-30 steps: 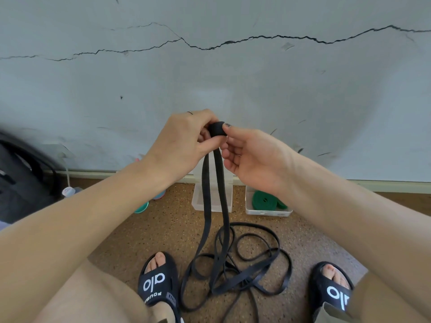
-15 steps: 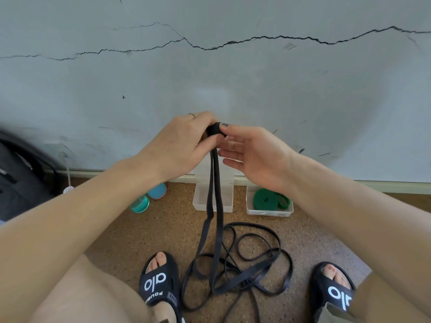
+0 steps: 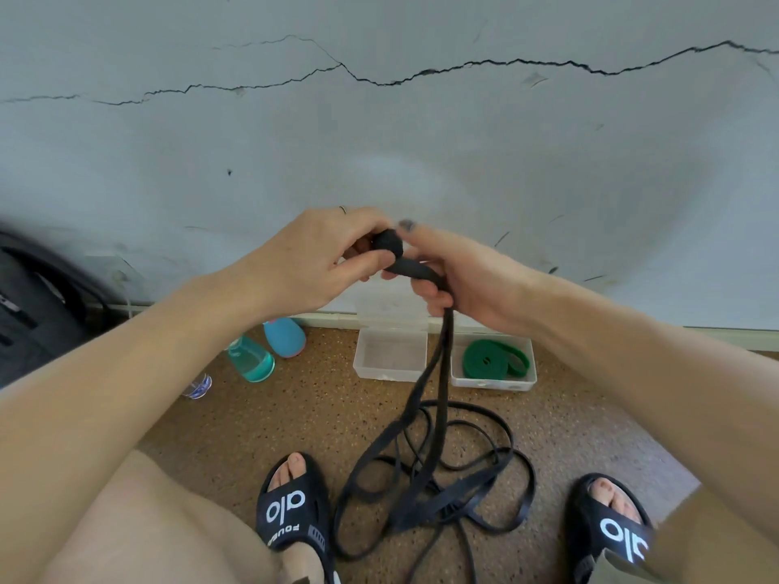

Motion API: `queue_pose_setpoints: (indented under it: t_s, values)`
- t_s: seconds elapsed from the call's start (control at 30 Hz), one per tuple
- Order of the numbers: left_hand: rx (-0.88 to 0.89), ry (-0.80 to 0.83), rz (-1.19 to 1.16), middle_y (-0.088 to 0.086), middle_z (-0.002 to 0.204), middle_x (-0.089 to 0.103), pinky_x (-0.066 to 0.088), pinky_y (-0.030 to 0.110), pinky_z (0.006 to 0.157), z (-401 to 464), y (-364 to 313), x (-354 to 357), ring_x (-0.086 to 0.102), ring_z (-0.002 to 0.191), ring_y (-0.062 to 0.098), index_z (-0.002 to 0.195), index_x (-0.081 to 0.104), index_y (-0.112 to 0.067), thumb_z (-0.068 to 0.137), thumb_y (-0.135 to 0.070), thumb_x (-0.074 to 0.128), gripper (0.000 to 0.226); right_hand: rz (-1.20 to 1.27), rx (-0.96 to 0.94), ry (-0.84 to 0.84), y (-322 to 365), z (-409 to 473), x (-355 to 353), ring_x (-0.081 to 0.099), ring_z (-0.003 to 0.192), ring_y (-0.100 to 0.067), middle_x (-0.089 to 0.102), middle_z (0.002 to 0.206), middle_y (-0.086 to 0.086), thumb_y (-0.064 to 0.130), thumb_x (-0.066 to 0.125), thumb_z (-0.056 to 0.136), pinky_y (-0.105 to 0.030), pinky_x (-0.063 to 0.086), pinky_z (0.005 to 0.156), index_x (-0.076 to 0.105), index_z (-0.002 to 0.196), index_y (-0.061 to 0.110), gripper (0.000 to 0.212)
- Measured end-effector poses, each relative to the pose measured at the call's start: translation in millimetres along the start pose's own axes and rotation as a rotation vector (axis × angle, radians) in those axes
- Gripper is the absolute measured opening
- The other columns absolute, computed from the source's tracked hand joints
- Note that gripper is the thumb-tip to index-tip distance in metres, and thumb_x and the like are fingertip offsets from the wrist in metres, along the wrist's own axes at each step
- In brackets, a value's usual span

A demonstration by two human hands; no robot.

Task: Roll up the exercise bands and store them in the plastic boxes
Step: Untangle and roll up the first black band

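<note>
A long black exercise band [image 3: 438, 373] hangs from my hands and piles in loose loops on the floor between my feet. Its top end is wound into a small tight roll [image 3: 388, 243]. My left hand [image 3: 312, 259] pinches that roll between thumb and fingers. My right hand [image 3: 455, 276] holds the band just below the roll, its fingers curled round the strap. By the wall stand two clear plastic boxes: the left box [image 3: 390, 355] holds nothing, the right box [image 3: 493, 379] holds a rolled green band [image 3: 491, 359].
A teal bottle [image 3: 251, 359] and a blue bottle [image 3: 285, 337] lie left of the boxes, with a small clear object [image 3: 197, 386] nearby. A dark bag [image 3: 38, 314] sits at the far left against the cracked wall. My sandalled feet [image 3: 295, 512] flank the band pile.
My right hand has closed round the strap below the roll and pulled it to the right. Both hands sit slightly lower and the roll looks a little thicker.
</note>
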State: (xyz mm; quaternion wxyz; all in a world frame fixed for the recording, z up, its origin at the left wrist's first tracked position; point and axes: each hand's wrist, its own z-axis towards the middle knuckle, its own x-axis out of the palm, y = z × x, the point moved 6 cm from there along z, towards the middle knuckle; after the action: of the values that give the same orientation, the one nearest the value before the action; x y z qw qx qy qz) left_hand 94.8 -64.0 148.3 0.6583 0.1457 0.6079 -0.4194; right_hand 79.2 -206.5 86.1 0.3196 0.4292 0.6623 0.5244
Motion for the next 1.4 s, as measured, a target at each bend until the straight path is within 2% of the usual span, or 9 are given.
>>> queue_pose_setpoints:
  t_s: [0.2,0.37,0.53,0.63,0.73,0.87,1.0,1.2,1.4]
  values:
    - [0.124,0.049,0.126,-0.001,0.088,0.06,0.044,0.027,0.069,-2,-4,4,0.055,0.075,0.016,0.108,0.062,-0.01,0.101,-0.029,0.059,0.021,-0.022,0.019,0.002,2,-2,-4,0.029,0.055,-0.013,0.039,0.062,0.004,0.038,0.062,0.099,-0.028,0.026,0.057,0.07,0.106,0.002,0.038]
    - [0.018,0.047,0.025,-0.006,0.094,0.065,0.053,0.034,0.079,-2,-3,2,0.063,0.085,0.008,0.109,0.063,-0.016,0.098,-0.039,0.058,0.026,-0.033,-0.046,-0.033,8,-3,-6,0.034,0.054,-0.012,0.048,0.06,0.003,0.031,0.066,0.098,-0.024,0.028,0.054,0.067,0.093,0.007,0.025]
    - [-0.416,0.125,-0.731,0.003,0.109,0.073,0.058,0.027,0.09,-9,15,20,0.074,0.1,0.014,0.116,0.062,-0.014,0.096,-0.009,0.065,0.02,-0.356,-0.188,-0.244,16,-11,-12,0.042,0.047,-0.007,0.06,0.057,0.007,0.035,0.073,0.093,-0.022,0.032,0.05,0.072,0.092,0.008,0.027]
    - [-0.654,0.186,-1.136,0.014,0.096,0.072,0.06,0.024,0.076,-14,13,36,0.071,0.083,0.018,0.113,0.064,-0.006,0.105,-0.029,0.048,0.029,-0.621,-0.377,-0.329,24,-21,-4,0.054,0.051,-0.006,0.065,0.063,0.006,0.035,0.072,0.093,-0.022,0.039,0.049,0.071,0.091,0.019,0.016]
    - [-0.621,0.294,-1.041,0.003,0.084,0.066,0.054,0.021,0.062,-16,12,40,0.059,0.07,0.008,0.115,0.067,-0.001,0.102,-0.038,0.05,0.043,-0.839,-0.549,-0.382,26,-27,5,0.051,0.054,-0.006,0.056,0.061,0.012,0.034,0.07,0.093,-0.029,0.039,0.053,0.068,0.092,0.019,0.015]
    - [-0.545,0.379,-0.999,-0.004,0.086,0.062,0.048,0.02,0.065,-18,16,38,0.053,0.075,0.005,0.115,0.068,0.0,0.096,-0.042,0.053,0.048,-0.995,-0.689,-0.419,28,-32,11,0.045,0.052,-0.012,0.05,0.063,0.015,0.045,0.063,0.09,-0.033,0.043,0.049,0.067,0.092,0.013,0.032]
    - [-0.492,0.34,-0.996,-0.005,0.08,0.059,0.044,0.017,0.062,-15,17,38,0.048,0.07,0.004,0.113,0.065,0.004,0.094,-0.036,0.054,0.045,-0.982,-0.667,-0.375,26,-29,8,0.051,0.054,-0.018,0.057,0.065,0.008,0.039,0.067,0.093,-0.038,0.048,0.05,0.064,0.095,0.014,0.025]
    - [-0.474,0.335,-0.961,0.002,0.082,0.06,0.045,0.018,0.062,-17,23,38,0.048,0.065,0.007,0.103,0.066,-0.006,0.094,-0.032,0.056,0.03,-1.168,-0.678,-0.343,36,-30,0,0.039,0.05,-0.016,0.04,0.061,0.012,0.022,0.062,0.099,-0.032,0.034,0.047,0.058,0.094,0.012,0.012]
    - [-0.432,0.246,-0.933,0.002,0.083,0.062,0.047,0.019,0.067,-13,31,34,0.05,0.069,0.009,0.107,0.065,-0.002,0.093,-0.033,0.057,0.035,-1.166,-0.59,-0.254,36,-27,-1,0.058,0.069,-0.028,0.062,0.089,-0.006,0.022,0.054,0.105,-0.042,0.048,0.058,0.054,0.109,0.005,0.018]
